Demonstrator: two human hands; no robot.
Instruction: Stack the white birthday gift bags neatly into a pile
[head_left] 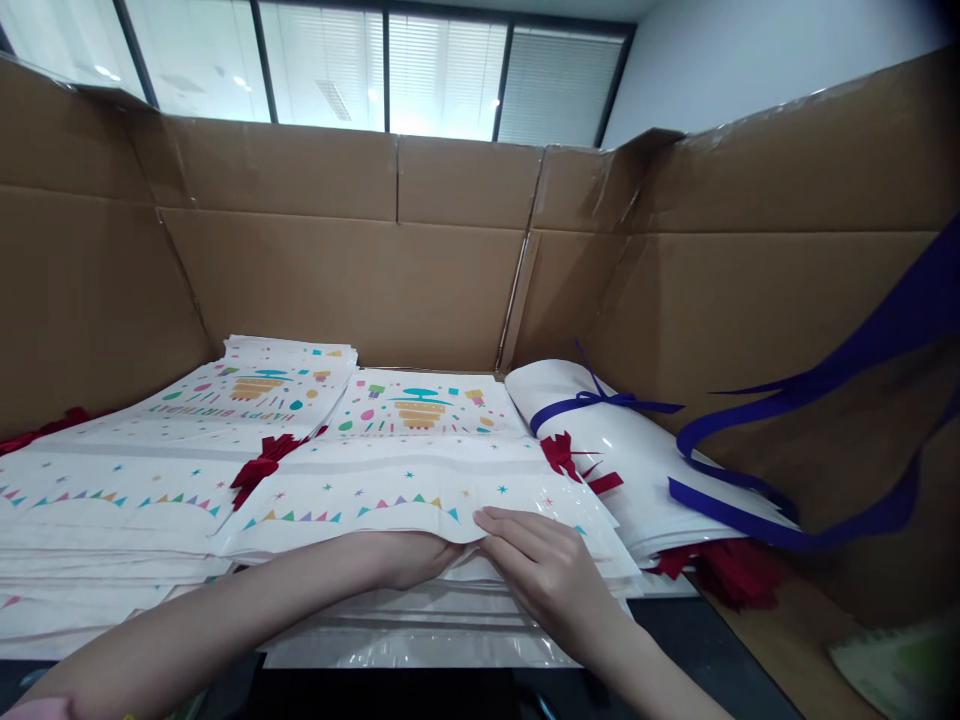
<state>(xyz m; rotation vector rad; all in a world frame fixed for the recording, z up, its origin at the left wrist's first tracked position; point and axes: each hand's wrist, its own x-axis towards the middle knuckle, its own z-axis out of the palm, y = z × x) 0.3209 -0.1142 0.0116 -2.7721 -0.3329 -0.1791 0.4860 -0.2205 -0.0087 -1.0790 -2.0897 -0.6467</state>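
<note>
A stack of flat white birthday-print bags lies in front of me, with a cake picture and coloured bunting on top. My left hand reaches under the near edge of the top bag, and its fingers are hidden beneath the sheet. My right hand rests on that same edge, fingers stretched flat on the sheet. A second stack of the same bags lies to the left, with a red ribbon bow between the two stacks.
Tall cardboard walls surround the stacks on three sides. At the right lies a bundle of white sheets tied with blue ribbon, with red ribbons on it. A loose blue ribbon hangs at far right. Clear plastic lies under the stacks.
</note>
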